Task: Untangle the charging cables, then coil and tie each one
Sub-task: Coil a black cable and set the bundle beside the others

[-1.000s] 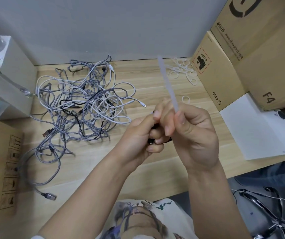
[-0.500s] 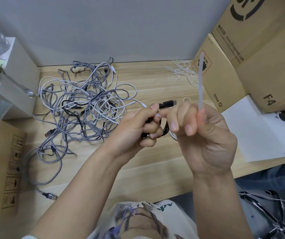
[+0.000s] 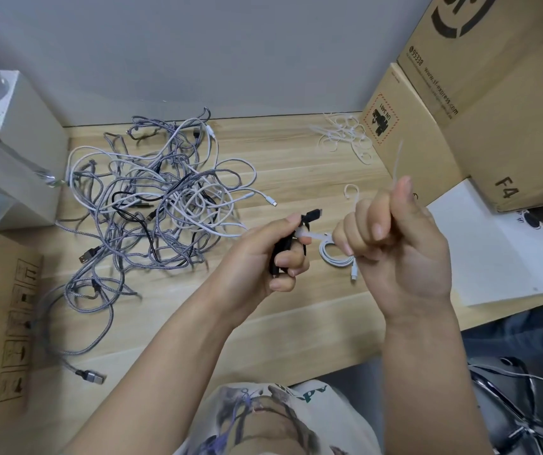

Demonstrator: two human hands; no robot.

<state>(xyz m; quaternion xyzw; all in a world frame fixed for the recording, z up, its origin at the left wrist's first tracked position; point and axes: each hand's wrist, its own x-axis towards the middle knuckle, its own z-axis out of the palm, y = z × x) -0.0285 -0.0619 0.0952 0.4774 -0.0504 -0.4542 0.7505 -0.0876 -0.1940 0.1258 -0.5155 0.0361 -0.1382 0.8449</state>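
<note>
Our left hand [image 3: 263, 254] grips the coiled black charging cable [image 3: 291, 244] above the wooden tabletop's [image 3: 296, 323] front edge, while our right hand [image 3: 395, 244] pinches the translucent white plastic zip tie [image 3: 312, 237] and its tail. Pulling crooked could slip the tie off and spring the coil loose.

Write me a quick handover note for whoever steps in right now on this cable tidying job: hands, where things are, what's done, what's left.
Left hand grips the coiled black charging cable, its plug sticking out past the thumb.
Right hand pinches the translucent white zip tie, which runs across to the black coil; the tail points up.
On the light wooden desk: a coiled white cable lies under the right hand; whether it is tied I cannot tell.
Spare white ties lie by the brown cardboard box.
Left: finish this tie, then work through the big tangle of grey, white and black cables, still untouched.
</note>
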